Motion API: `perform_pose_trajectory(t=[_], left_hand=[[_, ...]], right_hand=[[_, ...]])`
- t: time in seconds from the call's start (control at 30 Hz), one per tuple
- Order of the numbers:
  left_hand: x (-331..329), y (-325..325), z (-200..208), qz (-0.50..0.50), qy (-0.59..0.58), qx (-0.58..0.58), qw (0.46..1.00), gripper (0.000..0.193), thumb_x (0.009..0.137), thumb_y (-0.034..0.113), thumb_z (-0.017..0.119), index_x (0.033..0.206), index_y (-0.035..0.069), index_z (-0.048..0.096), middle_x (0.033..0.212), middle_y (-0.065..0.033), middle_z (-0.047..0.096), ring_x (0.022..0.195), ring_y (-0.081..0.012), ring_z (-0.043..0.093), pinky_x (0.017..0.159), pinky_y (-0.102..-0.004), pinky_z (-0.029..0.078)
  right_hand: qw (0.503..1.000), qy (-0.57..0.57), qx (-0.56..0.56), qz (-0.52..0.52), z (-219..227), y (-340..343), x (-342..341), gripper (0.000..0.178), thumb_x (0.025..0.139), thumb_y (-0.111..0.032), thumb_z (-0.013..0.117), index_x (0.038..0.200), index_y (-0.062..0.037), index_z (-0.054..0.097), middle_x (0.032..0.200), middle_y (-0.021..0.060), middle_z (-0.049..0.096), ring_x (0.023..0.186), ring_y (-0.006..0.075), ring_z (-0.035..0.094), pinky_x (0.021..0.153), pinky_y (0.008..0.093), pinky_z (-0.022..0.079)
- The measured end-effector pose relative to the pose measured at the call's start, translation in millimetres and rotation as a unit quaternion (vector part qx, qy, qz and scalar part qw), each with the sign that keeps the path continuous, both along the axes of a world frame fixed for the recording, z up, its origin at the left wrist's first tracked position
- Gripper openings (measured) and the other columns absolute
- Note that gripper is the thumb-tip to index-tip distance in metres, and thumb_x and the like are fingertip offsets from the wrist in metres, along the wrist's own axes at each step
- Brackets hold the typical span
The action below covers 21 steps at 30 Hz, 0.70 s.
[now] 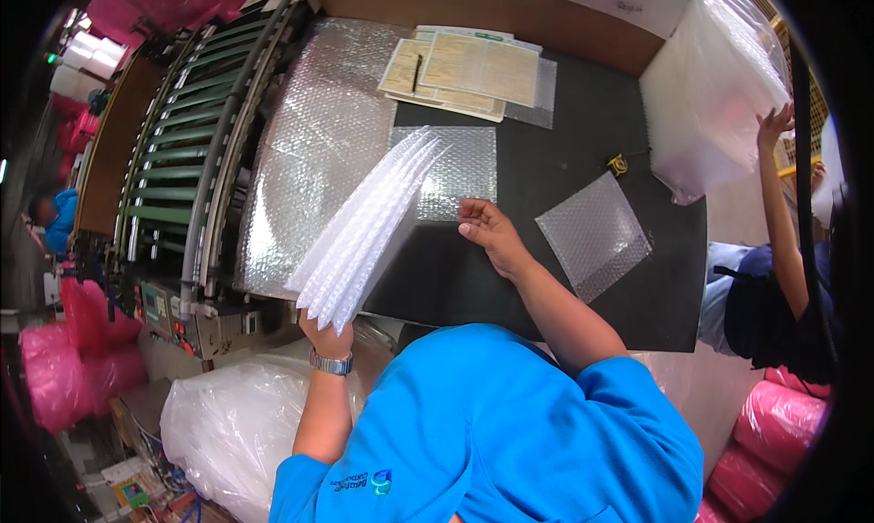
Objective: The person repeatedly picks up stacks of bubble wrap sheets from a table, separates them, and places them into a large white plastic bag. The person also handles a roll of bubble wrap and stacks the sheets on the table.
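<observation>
The bubble-wrap stack [371,227] points its long axis toward 1 o'clock, left hand [328,338] gripping its 7-o'clock end, right hand [492,235] at 3 o'clock, fingers loosely open.

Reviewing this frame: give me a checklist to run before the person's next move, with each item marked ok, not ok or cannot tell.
1. Bubble-wrap stack held: ok, left hand is at its near end.
2. Right hand free: ok, it looks empty, fingers apart, over the dark tabletop.
3. Stack layers lying flush: not ok, their ends fan apart.
4. Layer count in the stack: cannot tell, edges overlap.
5. Papers uncovered by the stack: ok, they lie beyond its far end.
6. Co-worker's hand away from the stack: ok, it is by the large plastic bag.
</observation>
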<state>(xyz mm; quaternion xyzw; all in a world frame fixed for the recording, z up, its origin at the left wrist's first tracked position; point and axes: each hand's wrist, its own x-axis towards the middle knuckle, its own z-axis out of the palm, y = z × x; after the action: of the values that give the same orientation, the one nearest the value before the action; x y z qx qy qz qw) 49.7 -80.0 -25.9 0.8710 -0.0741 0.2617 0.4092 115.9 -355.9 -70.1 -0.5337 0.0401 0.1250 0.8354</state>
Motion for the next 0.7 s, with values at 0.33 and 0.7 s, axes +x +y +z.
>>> perform_pose_trajectory(t=[0.33,0.7], left_hand=[[-45,4,5,0.075,0.056,-0.088,0.992,0.034,0.072,0.014,0.068,0.099,-0.001,0.056,0.098,-0.0099,0.058,0.089,-0.0182,0.053,0.079,-0.0308,0.04],[-44,8,-7,0.088,0.095,-0.094,0.987,0.029,0.069,0.009,0.064,0.096,-0.001,0.057,0.095,-0.0139,0.059,0.086,-0.0263,0.058,0.073,-0.0322,0.043]], right_hand=[[0.985,-0.07,0.05,0.151,76,53,24,0.038,0.074,-0.016,0.064,0.106,-0.0026,0.048,0.102,0.0037,0.049,0.098,0.0119,0.045,0.085,0.0256,0.036],[0.984,-0.061,0.113,0.127,75,59,22,0.015,0.076,-0.014,0.062,0.085,-0.0051,0.053,0.082,0.0007,0.055,0.078,0.0092,0.049,0.072,0.0234,0.038]])
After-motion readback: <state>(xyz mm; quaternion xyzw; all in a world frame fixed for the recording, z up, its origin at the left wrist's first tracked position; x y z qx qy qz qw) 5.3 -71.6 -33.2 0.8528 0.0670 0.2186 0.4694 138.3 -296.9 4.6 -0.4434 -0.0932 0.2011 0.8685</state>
